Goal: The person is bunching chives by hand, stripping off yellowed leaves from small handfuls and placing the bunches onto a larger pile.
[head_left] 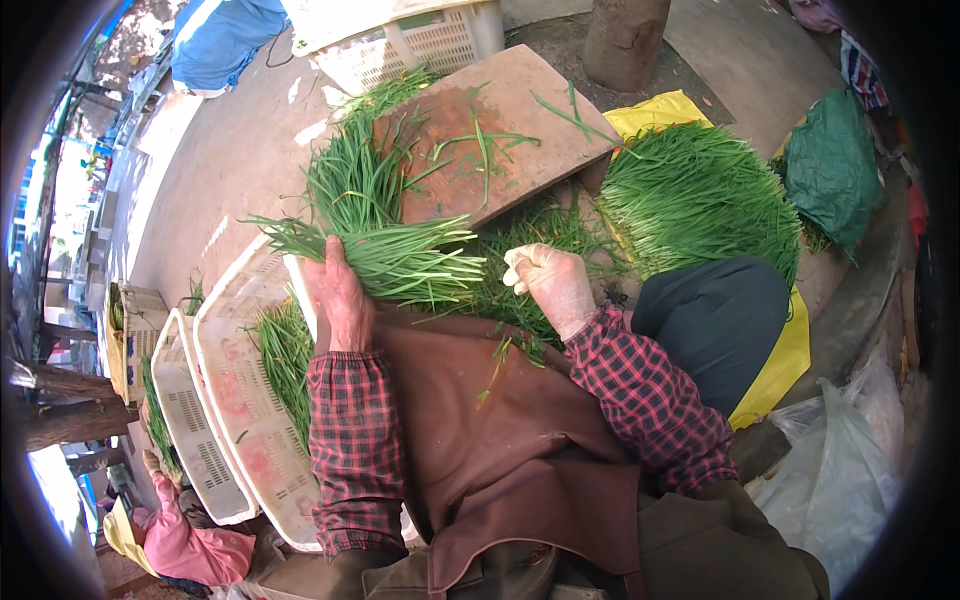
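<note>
My left hand (342,298) is wrapped round a bunch of green chives (425,262), its pale cut ends pointing right. To the right of those ends, a short gap away, my right hand (556,284) wears a thin whitish glove. Its fingers are curled into a pinch; whatever may be between them is too small to make out. Beyond both hands a rust-stained board (545,105) lies tilted, with a loose heap of chives (355,172) along its left side. Scattered chive trimmings (530,235) lie below the board, between my hands.
At right, a large neat pile of chives (705,195) rests on a yellow sheet (785,355) beside my knee. White plastic crates (232,375) holding chives stand at left. Around are a green bag (830,165), clear plastic (835,490), a tree trunk (627,40) and a person in pink (190,545).
</note>
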`<action>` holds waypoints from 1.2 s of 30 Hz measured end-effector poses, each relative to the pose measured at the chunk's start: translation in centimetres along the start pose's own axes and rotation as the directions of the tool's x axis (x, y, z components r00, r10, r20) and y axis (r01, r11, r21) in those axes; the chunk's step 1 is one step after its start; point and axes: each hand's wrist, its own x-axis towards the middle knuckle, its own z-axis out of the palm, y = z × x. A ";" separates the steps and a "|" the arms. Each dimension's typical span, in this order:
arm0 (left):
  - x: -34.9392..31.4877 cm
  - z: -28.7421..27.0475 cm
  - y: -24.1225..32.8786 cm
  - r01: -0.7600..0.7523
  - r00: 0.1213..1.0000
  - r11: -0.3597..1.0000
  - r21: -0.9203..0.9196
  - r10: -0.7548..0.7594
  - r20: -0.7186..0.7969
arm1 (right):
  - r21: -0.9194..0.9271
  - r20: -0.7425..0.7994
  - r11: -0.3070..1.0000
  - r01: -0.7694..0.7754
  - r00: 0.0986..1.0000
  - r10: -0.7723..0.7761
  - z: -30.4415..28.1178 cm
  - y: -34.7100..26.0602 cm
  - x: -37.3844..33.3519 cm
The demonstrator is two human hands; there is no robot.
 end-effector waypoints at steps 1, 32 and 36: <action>1.2 -1.9 -1.8 -0.031 0.999 0.999 -0.008 0.031 -0.022 | -0.176 -0.009 0.961 0.214 0.976 -0.219 0.6 -1.5 -1.1; 0.5 1.9 -0.9 0.345 0.903 0.862 -0.371 -0.413 -0.121 | 0.430 0.455 0.831 -0.353 0.880 0.139 6.7 -3.1 -1.4; -0.2 2.1 0.2 0.340 0.891 0.880 -0.331 -0.414 -0.184 | 0.572 0.538 0.677 -0.462 0.835 0.115 6.1 -2.0 -0.7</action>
